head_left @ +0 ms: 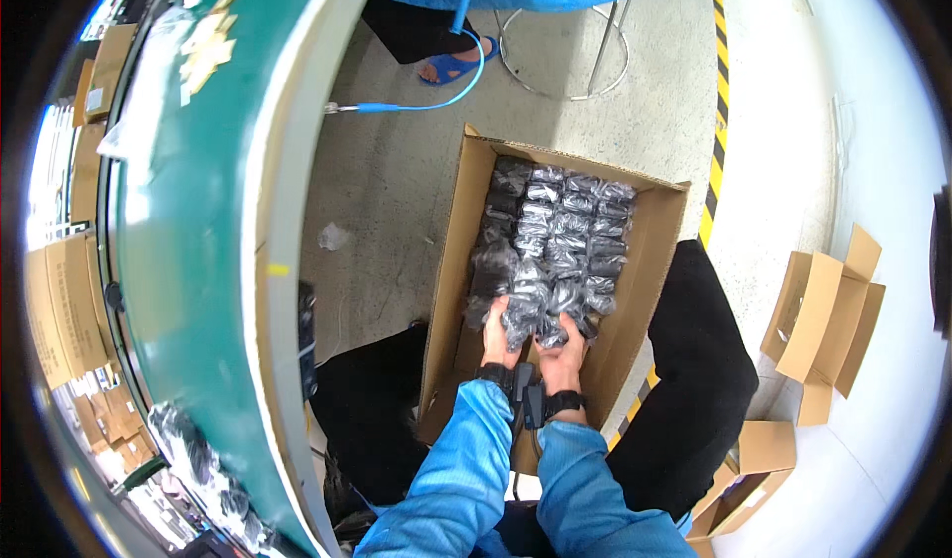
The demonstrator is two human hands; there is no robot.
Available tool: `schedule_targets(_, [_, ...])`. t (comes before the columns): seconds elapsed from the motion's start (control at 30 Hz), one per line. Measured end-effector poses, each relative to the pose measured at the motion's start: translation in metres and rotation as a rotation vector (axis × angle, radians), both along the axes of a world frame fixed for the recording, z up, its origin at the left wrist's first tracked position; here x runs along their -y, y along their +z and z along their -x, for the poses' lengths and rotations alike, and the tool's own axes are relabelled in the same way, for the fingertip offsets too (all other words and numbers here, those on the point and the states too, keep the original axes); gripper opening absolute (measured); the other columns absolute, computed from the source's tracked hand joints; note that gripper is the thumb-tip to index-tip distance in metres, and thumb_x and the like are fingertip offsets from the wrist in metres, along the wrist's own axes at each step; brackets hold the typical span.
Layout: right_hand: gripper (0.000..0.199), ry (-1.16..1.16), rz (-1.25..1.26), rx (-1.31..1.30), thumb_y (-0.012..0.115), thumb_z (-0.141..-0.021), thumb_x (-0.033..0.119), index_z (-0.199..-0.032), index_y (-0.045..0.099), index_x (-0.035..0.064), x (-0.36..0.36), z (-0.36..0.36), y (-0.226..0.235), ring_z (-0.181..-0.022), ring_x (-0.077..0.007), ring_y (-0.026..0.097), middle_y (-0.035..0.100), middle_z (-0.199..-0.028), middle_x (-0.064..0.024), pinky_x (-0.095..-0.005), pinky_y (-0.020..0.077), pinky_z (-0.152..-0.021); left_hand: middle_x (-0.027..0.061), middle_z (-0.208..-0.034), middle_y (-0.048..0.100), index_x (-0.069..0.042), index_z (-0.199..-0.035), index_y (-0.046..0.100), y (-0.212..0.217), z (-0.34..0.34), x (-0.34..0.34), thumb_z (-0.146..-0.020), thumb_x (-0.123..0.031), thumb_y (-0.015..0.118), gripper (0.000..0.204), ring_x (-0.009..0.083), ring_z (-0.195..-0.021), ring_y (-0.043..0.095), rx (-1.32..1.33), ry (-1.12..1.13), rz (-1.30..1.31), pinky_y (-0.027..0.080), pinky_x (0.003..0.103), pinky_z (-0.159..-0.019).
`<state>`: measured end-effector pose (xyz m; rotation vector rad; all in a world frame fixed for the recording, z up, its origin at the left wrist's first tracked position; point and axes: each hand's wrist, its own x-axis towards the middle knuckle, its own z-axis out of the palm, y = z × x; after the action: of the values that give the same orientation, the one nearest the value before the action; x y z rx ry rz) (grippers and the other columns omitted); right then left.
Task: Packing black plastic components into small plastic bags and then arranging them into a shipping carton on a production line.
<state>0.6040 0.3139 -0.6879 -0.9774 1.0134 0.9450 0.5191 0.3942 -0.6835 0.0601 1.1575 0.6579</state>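
Gripping the near end of a stack of small black parts sealed in clear plastic bags [551, 250], both my hands are down inside an open cardboard carton [650, 260] that sits on the floor between my knees. My left hand [496, 338] is curled over the bags at the near left corner of the stack, fingers closed on them. My right hand [565, 345] does the same just beside it, fingers wrapped on the bags at the near edge. The two hands are almost touching. Each wrist wears a dark strap, and a small black device [531, 399] hangs between the wrists. My sleeves are light blue.

The bags lie in neat rows, several across and many deep, filling the far and middle part of the carton. Carton flaps stand up on all sides; the right wall leans against my dark trouser leg [694, 379].

Left of the carton runs a long green conveyor belt [188, 211] with a pale edge; loose bagged parts [193, 439] lie on it near me. Brown boxes [59, 310] stack beyond its far side.

Ahead on the grey concrete floor [397, 181]: a blue cable [426, 107], a metal stool base [565, 62], and another person's foot in a blue sandal [451, 65] under a blue coat.

Right: a yellow-and-black floor stripe [714, 112], then empty folded cardboard boxes [823, 310], more near my right knee [744, 479].
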Motion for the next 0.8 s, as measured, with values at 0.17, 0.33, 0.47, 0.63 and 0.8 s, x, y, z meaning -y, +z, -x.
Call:
schedule_targets(0.17, [0.035,0.036,-0.194,0.094,0.073,-0.085,0.019,-0.117,0.062,0.0122,0.031,-0.001,0.065,-0.103,-0.0247,0.064,0.067,-0.112,-0.0047,-0.0456,0.0518,-0.087,0.0060,-0.101,0.065,-0.009,-0.104,0.059,0.066,0.000,0.026,-0.095,-0.026,0.059,0.018,0.0188,-0.094,0.065,0.043,0.043,-0.136,0.053,0.036,-0.086])
schedule_targets(0.33, [0.045,0.132,-0.381,0.344,0.063,-0.087,0.006,-0.130,0.054,0.0172,0.023,0.004,0.164,-0.107,-0.0256,0.063,0.063,-0.120,-0.0059,-0.0479,0.0544,-0.087,0.0086,-0.117,0.064,-0.006,-0.128,0.054,0.157,0.024,0.035,-0.093,-0.022,0.060,0.039,0.0232,-0.108,0.064,0.129,0.062,-0.392,0.052,0.039,-0.094])
schedule_targets(0.47, [0.062,0.201,-0.514,0.487,0.061,-0.085,-0.001,-0.142,0.047,0.0198,0.032,0.001,0.260,-0.115,-0.0258,0.060,0.059,-0.128,-0.0059,-0.0486,0.0544,-0.091,0.0114,-0.133,0.058,-0.002,-0.144,0.043,0.275,0.031,0.050,-0.089,-0.018,0.063,0.061,0.0238,-0.116,0.061,0.247,0.122,-0.563,0.049,0.038,-0.101])
schedule_targets(0.63, [0.071,0.338,-0.640,0.780,0.060,-0.080,-0.002,-0.147,0.043,0.0142,0.042,0.017,0.377,-0.122,-0.0246,0.056,0.056,-0.134,-0.0059,-0.0421,0.0471,-0.103,0.0102,-0.129,0.059,0.000,-0.140,0.045,0.383,0.062,0.081,-0.082,-0.023,0.071,0.067,0.0216,-0.117,0.059,0.347,0.174,-0.711,0.048,0.037,-0.101])
schedule_targets(0.8, [0.077,0.442,-0.815,0.860,0.055,-0.078,-0.006,-0.150,0.037,0.0111,0.034,0.080,0.454,-0.127,-0.0235,0.053,0.053,-0.138,-0.0059,-0.0399,0.0404,-0.109,0.0129,-0.125,0.060,-0.002,-0.134,0.047,0.446,0.124,0.110,-0.081,-0.021,0.073,0.062,0.0238,-0.110,0.064,0.349,0.344,-0.734,0.054,0.039,-0.094])
